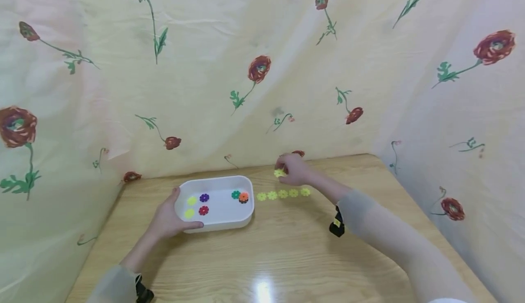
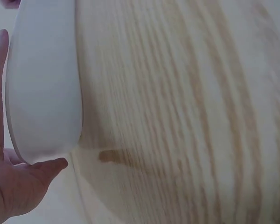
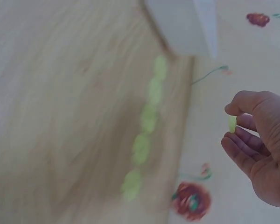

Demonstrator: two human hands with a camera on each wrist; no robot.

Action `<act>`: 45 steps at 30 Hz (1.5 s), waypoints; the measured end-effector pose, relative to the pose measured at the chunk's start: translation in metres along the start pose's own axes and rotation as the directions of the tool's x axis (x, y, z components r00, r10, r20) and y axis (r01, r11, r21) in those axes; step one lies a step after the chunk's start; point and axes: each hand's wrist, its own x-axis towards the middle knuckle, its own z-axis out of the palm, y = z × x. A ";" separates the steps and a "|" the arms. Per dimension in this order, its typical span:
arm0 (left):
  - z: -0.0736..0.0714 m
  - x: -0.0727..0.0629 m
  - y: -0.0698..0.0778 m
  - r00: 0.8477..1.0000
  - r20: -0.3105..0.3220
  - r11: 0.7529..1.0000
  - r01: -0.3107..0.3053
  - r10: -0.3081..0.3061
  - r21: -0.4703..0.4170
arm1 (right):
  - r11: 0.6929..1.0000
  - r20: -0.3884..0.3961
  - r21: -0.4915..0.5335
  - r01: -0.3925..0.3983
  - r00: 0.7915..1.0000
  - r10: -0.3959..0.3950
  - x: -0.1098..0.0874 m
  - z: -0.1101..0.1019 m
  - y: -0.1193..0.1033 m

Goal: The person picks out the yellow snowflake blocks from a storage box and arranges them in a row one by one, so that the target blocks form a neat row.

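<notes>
Flowered cloth [image 1: 205, 79] backs the table [image 1: 295, 248]. The left hand [image 1: 166, 217] grips a white tray [image 1: 229, 224] from the left; the right hand [image 1: 295, 168] pinches a yellow disc [image 1: 279, 173].

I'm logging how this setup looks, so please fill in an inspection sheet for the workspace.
Surface: wood-grain table, with a bright glare patch.
Job's things: five yellow flower-shaped pieces in a row beside a white tray; inside it, two yellow ones, a purple, a red, a green, and an orange overlapping a dark one.
Clutter: nothing seen.
Hands: left hand grips the tray's left end; right hand pinches another yellow piece between its fingers.
Cables: nothing seen.
Surroundings: poppy-printed cloth behind and at both sides.
</notes>
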 end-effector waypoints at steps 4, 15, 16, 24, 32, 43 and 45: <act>-0.001 -0.002 0.000 1.000 0.001 1.000 0.013 -0.013 -0.012 | 0.999 0.006 0.028 -0.031 1.000 0.030 -0.020 0.001 0.019; 0.001 -0.002 -0.002 0.999 -0.052 0.997 -0.001 -0.003 -0.071 | 0.990 -0.041 0.075 -0.121 0.991 0.124 -0.060 0.004 0.061; 0.001 -0.002 -0.002 0.998 -0.058 0.997 -0.004 0.000 -0.071 | 0.989 -0.044 0.075 -0.125 0.991 0.128 -0.064 0.004 0.063; 0.003 -0.003 -0.005 0.998 -0.069 0.997 -0.005 0.000 -0.078 | 0.979 -0.040 0.061 -0.195 0.979 0.198 -0.084 0.007 0.075; 0.004 -0.005 -0.007 0.997 -0.070 0.996 0.007 -0.013 -0.087 | 0.977 -0.041 0.046 -0.210 0.976 0.212 -0.089 0.011 0.080; 0.006 -0.008 -0.009 0.997 -0.064 0.996 0.024 -0.030 -0.086 | 0.974 -0.041 0.049 -0.220 0.974 0.223 -0.092 0.020 0.088; 0.006 -0.008 -0.009 0.998 -0.063 0.996 0.026 -0.031 -0.090 | 0.971 -0.034 0.048 -0.233 0.972 0.234 -0.093 0.021 0.088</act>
